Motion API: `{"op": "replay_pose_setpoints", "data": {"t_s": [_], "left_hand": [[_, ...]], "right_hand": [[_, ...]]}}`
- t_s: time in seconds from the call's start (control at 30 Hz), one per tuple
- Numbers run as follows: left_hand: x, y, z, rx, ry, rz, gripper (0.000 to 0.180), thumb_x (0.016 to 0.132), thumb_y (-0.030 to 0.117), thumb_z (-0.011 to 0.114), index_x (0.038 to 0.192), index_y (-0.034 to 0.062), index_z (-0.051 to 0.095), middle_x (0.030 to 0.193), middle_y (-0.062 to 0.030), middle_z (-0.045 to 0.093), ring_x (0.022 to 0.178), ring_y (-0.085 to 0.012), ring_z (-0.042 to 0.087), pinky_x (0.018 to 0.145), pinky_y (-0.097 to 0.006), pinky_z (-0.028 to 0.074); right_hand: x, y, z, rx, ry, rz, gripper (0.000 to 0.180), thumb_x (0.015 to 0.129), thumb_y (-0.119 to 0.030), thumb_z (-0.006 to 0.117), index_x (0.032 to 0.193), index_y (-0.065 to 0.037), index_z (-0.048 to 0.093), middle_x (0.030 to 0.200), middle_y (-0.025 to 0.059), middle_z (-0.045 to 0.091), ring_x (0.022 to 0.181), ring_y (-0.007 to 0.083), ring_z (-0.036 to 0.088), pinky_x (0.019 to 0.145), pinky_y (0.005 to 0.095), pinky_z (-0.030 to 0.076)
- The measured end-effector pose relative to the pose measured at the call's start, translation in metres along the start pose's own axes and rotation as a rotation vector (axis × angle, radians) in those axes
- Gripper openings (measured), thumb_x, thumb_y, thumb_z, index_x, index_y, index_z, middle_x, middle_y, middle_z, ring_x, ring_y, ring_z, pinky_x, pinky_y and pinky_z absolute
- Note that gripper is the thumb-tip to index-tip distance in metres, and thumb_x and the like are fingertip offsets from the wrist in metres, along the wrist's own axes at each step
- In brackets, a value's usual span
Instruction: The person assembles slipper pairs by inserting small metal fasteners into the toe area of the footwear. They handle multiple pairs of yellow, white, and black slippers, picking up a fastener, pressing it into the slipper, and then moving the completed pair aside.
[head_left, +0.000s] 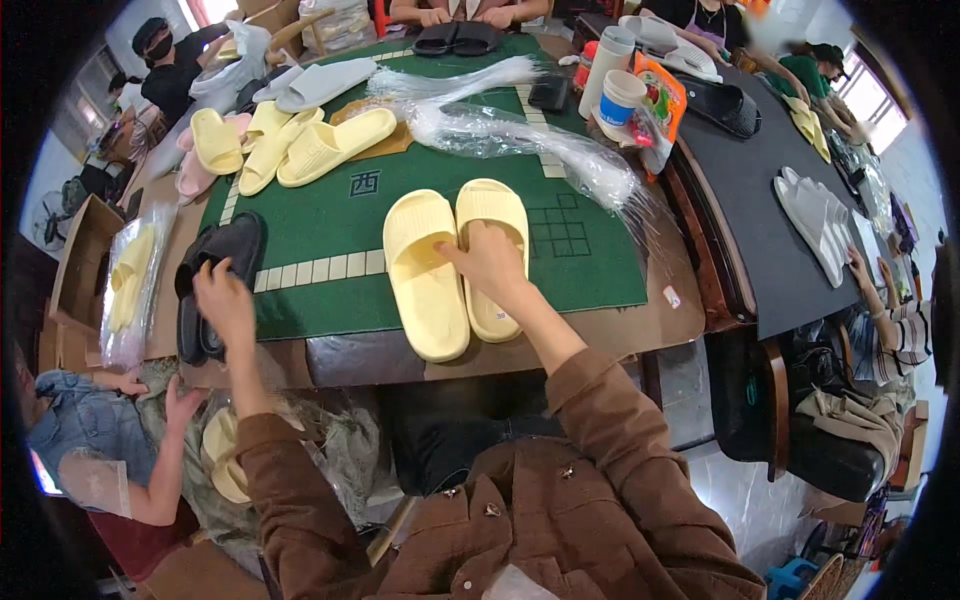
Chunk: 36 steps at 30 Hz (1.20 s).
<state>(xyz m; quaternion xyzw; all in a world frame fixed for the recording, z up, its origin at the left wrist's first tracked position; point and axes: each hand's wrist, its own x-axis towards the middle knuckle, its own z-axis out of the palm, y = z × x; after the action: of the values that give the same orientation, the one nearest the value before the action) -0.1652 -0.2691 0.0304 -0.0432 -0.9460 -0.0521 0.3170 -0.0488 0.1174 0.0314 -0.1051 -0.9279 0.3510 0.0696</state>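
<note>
A pair of pale yellow slide slippers (427, 300) lies side by side on the green table mat, toes pointing away from me. My right hand (490, 262) grips the pair: its fingers reach under the strap of the right slipper and its thumb lies at the inner edge of the left one. At the table's left edge, my left hand (224, 302) is over a pair of black slippers (232, 245), fingers apart and slightly blurred. Whether it touches them I cannot tell.
Several yellow slippers (335, 148) and grey slippers (322, 84) sit at the far left of the mat (330, 210). Clear plastic bags (500, 130) lie across its far side, near a white cup (620, 98). Other people sit around, one close on my left (100, 430).
</note>
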Motion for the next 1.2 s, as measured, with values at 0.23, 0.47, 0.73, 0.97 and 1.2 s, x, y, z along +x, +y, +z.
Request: {"op": "replay_pose_setpoints", "data": {"t_s": [0.23,0.47,0.73,0.97,1.2], "left_hand": [[-0.040,0.205,-0.023,-0.843,-0.265,0.363,0.033,0.090,0.017,0.059,0.120,0.0041,0.059,0.137,-0.0184,0.047,0.129,-0.0371,0.041,0.108,-0.045,0.032],[-0.034,0.282,0.000,-0.623,-0.334,0.521,0.039,0.095,0.039,0.049,0.123,0.0143,0.061,0.132,-0.0122,0.054,0.129,-0.0355,0.042,0.106,-0.052,0.030],[-0.070,0.278,-0.012,-0.540,-0.255,0.573,0.037,0.093,0.037,0.054,0.122,0.0164,0.060,0.127,-0.0054,0.059,0.125,-0.0349,0.046,0.105,-0.054,0.029],[-0.077,0.275,-0.045,-0.591,-0.347,0.581,0.037,0.094,0.038,0.053,0.125,0.0186,0.058,0.129,-0.0048,0.056,0.128,-0.0357,0.042,0.108,-0.054,0.026],[-0.075,0.270,-0.037,-0.927,-0.362,0.511,0.041,0.092,0.029,0.057,0.126,0.0074,0.054,0.126,-0.0110,0.057,0.123,-0.0288,0.049,0.105,-0.045,0.034]], "right_hand": [[-0.018,0.040,0.001,0.500,0.025,-0.229,0.022,0.091,-0.006,0.053,0.107,0.008,0.056,0.092,0.0197,0.061,0.084,0.0291,0.064,0.074,0.0372,0.052],[-0.041,0.025,-0.021,0.615,0.057,-0.043,0.021,0.096,-0.007,0.048,0.103,0.007,0.062,0.090,0.0150,0.067,0.075,0.0167,0.067,0.067,0.0290,0.055],[-0.061,-0.029,-0.101,1.143,-0.137,-0.136,0.030,0.103,-0.025,0.041,0.119,-0.003,0.053,0.090,0.0095,0.066,0.075,0.0142,0.066,0.063,0.0247,0.052],[-0.015,-0.054,-0.124,0.938,0.035,-0.280,0.026,0.101,-0.019,0.042,0.111,-0.003,0.060,0.085,0.0049,0.061,0.069,0.0097,0.060,0.060,0.0231,0.050],[0.019,0.015,-0.024,1.169,0.344,-0.088,0.025,0.102,-0.016,0.042,0.105,0.002,0.058,0.090,0.0093,0.060,0.078,0.0145,0.063,0.072,0.0276,0.055]]}}
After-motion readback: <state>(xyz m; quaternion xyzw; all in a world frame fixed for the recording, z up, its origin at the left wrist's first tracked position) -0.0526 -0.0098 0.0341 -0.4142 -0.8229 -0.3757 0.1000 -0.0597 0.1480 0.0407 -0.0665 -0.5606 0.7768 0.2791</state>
